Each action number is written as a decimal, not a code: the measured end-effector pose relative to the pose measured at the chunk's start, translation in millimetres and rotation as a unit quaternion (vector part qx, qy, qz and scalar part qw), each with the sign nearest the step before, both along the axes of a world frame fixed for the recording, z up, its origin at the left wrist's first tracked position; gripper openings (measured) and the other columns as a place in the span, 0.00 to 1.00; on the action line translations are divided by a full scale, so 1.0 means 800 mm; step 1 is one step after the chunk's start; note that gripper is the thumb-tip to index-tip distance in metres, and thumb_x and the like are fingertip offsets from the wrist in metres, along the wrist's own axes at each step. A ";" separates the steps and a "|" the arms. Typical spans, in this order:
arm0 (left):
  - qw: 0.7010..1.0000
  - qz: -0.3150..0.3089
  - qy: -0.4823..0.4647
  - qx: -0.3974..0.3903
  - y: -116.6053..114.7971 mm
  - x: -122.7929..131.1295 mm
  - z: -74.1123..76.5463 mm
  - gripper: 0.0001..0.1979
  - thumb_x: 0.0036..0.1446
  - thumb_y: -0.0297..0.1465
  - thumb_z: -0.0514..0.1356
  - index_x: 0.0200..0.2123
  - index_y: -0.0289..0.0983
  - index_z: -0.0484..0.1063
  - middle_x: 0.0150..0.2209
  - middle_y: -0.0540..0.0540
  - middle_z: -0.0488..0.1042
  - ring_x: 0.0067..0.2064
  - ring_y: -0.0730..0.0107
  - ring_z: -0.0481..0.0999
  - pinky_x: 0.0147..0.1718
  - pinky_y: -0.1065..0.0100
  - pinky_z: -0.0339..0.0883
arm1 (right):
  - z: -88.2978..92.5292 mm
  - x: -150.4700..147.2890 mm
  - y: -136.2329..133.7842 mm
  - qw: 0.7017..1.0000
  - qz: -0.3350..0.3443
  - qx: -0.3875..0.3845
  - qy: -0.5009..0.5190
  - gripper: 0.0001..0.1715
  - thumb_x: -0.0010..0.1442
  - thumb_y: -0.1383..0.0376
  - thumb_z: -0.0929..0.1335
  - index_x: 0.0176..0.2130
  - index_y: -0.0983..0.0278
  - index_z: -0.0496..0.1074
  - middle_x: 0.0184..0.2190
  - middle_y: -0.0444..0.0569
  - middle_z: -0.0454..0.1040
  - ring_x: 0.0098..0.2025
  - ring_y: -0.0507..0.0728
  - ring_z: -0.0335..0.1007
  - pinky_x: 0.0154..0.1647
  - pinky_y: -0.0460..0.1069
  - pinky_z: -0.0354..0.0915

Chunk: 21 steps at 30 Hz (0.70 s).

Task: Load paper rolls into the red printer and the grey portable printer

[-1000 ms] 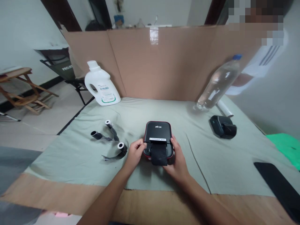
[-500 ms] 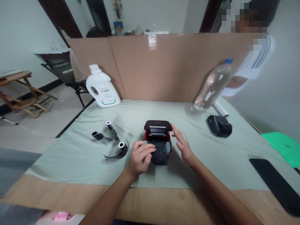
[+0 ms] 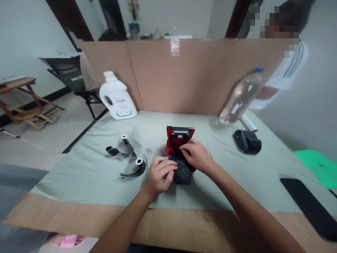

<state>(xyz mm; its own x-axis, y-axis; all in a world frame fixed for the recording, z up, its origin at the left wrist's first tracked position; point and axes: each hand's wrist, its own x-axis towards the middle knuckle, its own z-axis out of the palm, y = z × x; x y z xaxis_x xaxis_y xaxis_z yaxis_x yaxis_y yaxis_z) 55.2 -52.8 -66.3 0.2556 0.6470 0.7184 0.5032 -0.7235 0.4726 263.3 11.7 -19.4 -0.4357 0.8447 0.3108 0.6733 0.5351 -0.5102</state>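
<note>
A small red and black printer [image 3: 170,147] stands on the cloth with its lid [image 3: 181,132] raised. A black paper strip [image 3: 182,172] hangs out over its front. At the printer's front left corner my left hand [image 3: 161,174] is closed, its fingertips lying over the strip's left edge. My right hand [image 3: 197,154] reaches into the open bay from the right, with fingers bent together at the strip's upper end. Its fingers hide most of the bay's inside.
To the left lie several small rolls with black tails, one of them the nearest roll [image 3: 139,162]. A white jug [image 3: 119,100] and a clear bottle [image 3: 240,98] stand before a cardboard screen [image 3: 184,77]. Rightward are a black device [image 3: 246,142] and a phone-like slab [image 3: 309,207]. Behind is a person [image 3: 292,73].
The printer's lid has swung up and back, showing its red inside. My right hand has moved from beside the lid to inside the bay. My left hand has stayed at the front corner.
</note>
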 end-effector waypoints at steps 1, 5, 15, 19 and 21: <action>1.000 0.000 0.000 0.001 -0.001 0.000 0.000 0.11 0.62 0.25 0.56 0.40 0.39 0.79 0.42 0.44 0.83 0.41 0.61 0.76 0.45 0.57 0.65 | 0.008 -0.009 0.008 0.997 0.011 -0.019 -0.078 0.18 0.67 0.68 0.63 0.45 0.61 0.81 0.41 0.53 0.82 0.49 0.63 0.73 0.51 0.58 0.65; 1.000 0.003 -0.020 0.009 -0.002 -0.001 -0.001 0.11 0.61 0.26 0.57 0.45 0.38 0.77 0.41 0.42 0.82 0.43 0.59 0.75 0.45 0.57 0.66 | 0.038 -0.041 0.042 0.939 0.083 -0.134 -0.306 0.16 0.65 0.69 0.64 0.45 0.61 0.80 0.42 0.53 0.82 0.49 0.64 0.75 0.55 0.60 0.57; 1.000 0.013 -0.013 0.007 -0.005 -0.006 0.002 0.11 0.62 0.29 0.56 0.45 0.38 0.76 0.39 0.41 0.80 0.42 0.58 0.75 0.43 0.57 0.66 | 0.042 -0.047 0.043 0.943 0.063 -0.135 -0.297 0.07 0.61 0.68 0.68 0.39 0.63 0.77 0.40 0.54 0.82 0.48 0.66 0.75 0.56 0.59 0.57; 0.999 0.024 -0.025 0.036 -0.008 -0.010 0.007 0.10 0.62 0.29 0.55 0.43 0.39 0.75 0.37 0.42 0.80 0.40 0.60 0.75 0.42 0.57 0.66 | 0.047 -0.022 0.011 0.977 0.069 -0.109 -0.167 0.15 0.64 0.72 0.65 0.49 0.61 0.73 0.46 0.51 0.80 0.50 0.62 0.74 0.54 0.57 0.62; 0.996 0.033 -0.042 0.065 -0.010 -0.015 0.017 0.09 0.63 0.29 0.56 0.43 0.39 0.74 0.37 0.43 0.79 0.39 0.61 0.75 0.41 0.58 0.66 | 0.052 -0.016 -0.009 0.988 0.093 -0.090 -0.079 0.17 0.65 0.71 0.64 0.52 0.61 0.72 0.48 0.53 0.78 0.50 0.62 0.73 0.52 0.57 0.66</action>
